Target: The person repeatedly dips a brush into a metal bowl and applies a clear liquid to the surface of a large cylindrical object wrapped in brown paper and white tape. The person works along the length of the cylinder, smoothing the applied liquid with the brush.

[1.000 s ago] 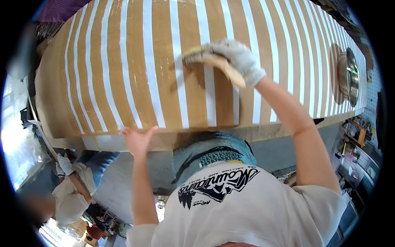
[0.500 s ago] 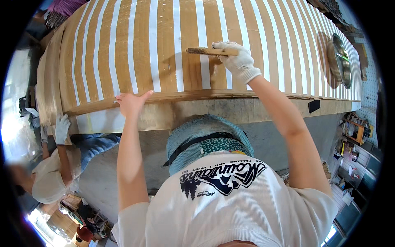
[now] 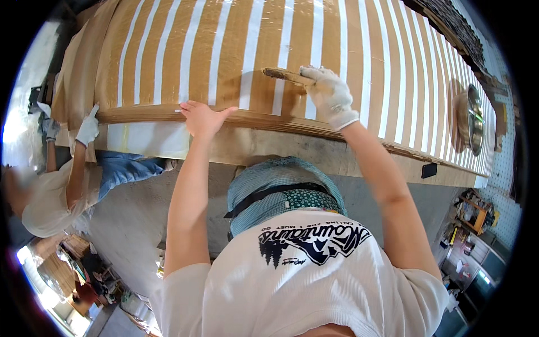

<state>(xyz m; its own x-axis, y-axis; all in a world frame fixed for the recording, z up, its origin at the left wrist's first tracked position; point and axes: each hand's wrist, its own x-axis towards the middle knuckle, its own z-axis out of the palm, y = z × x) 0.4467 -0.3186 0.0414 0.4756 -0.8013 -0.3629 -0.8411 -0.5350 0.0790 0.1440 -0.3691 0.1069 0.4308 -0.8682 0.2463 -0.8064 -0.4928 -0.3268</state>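
Note:
My gloved right hand (image 3: 327,96) grips a flat wooden brush (image 3: 286,76), its darkened end pointing left over the layered brown cardboard sheets (image 3: 233,50), which show white strips between brown bands. Whether the brush touches the surface I cannot tell. My bare left hand (image 3: 205,118) rests on the near edge of the sheets, thumb and fingers spread. A small white sliver (image 3: 178,110) sticks out beside its fingertips. Glossy wet-looking patches show on the brown bands.
A shiny metal bowl (image 3: 470,121) sits on the sheets at the right. A black rectangular object (image 3: 429,170) lies on the wooden table edge (image 3: 337,147). At the left, another person's gloved hand (image 3: 88,126) touches the brown covering at the table's end.
My view has shifted and tilted, so the table sits differently in it. My left hand remains spread at the sheets' edge and my right still holds the brush. The other person's gloved hand has moved up.

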